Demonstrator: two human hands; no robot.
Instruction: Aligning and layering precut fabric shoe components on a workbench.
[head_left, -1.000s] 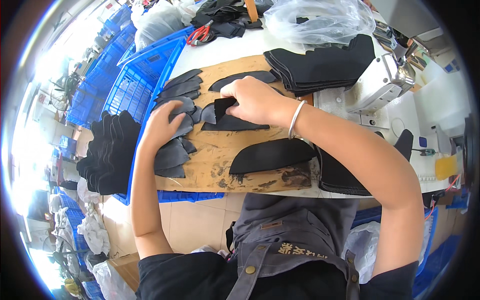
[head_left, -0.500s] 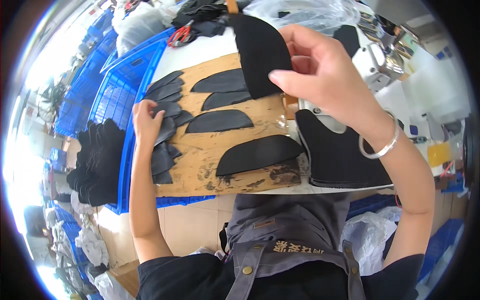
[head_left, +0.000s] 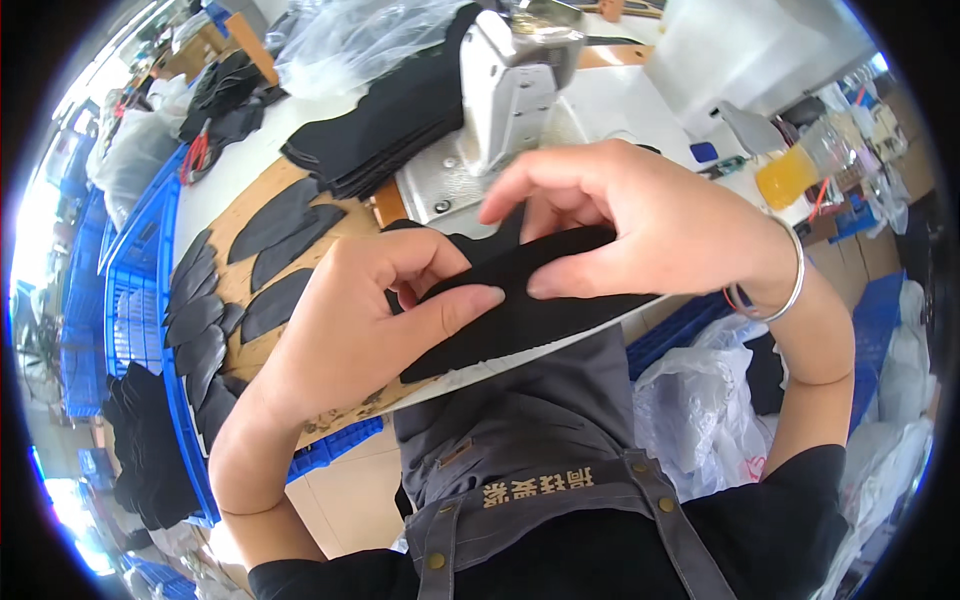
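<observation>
Piece in hand: black fabric piece (head_left: 520,315), flat and elongated, held above the table's near edge, in front of the sewing machine (head_left: 505,95)
Long axis: running from lower left to upper right, slightly tilted, across both hands
Left hand (head_left: 365,320): pinched on the left end of the piece, thumb (head_left: 455,305) lying on top, fingers curled above it
Right hand (head_left: 640,225): clamped on the upper right part, thumb under the edge, fingers spread over the top
Nearer hand: both touching; left at the lower end, right at the end closer to the machine
Direction to machine: up and slightly left of the piece, just beyond the right fingers
Nearby: cut black pieces (head_left: 270,250) laid on the brown board (head_left: 350,225) at left, well apart; stack of black fabric (head_left: 390,110) beside the machine; blue crate (head_left: 135,300) along the table's left edge
</observation>
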